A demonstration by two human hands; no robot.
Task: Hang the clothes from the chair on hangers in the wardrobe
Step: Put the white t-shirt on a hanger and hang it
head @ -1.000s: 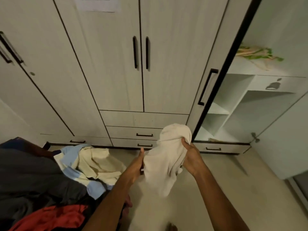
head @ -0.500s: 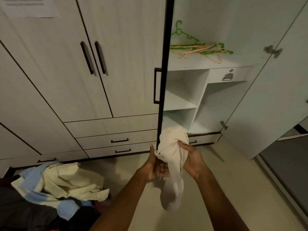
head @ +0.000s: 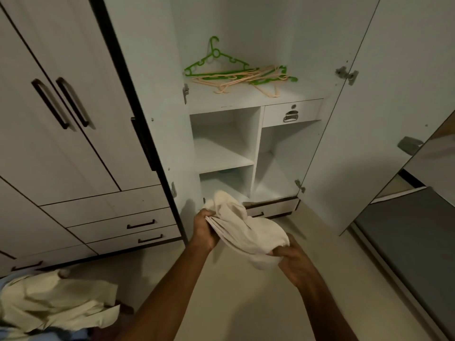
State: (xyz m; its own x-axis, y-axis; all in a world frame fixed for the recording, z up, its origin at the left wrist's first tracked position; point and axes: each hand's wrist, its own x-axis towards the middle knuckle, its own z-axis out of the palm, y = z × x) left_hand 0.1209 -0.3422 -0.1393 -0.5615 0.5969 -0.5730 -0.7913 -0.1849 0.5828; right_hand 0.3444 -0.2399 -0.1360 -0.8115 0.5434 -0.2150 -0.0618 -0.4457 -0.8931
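A bunched cream garment (head: 242,230) is stretched between both hands in front of the open wardrobe. My left hand (head: 204,228) grips its upper left end, and my right hand (head: 294,260) grips its lower right end. Above, on a wardrobe shelf (head: 246,98), lies a loose pile of green and peach hangers (head: 236,73). More clothes, a cream piece (head: 54,300) over light blue fabric, lie at the bottom left; the chair beneath is not visible.
The wardrobe's left door (head: 145,107) and right door (head: 384,107) stand open. Inside are white cubbies (head: 221,153) and a small drawer (head: 291,113). Closed doors and drawers (head: 123,222) fill the left. A dark mat (head: 406,239) lies at the right.
The view has swung right, onto the open wardrobe. My hands have drawn apart, spreading the cream garment from a hanging bundle into a band between them.
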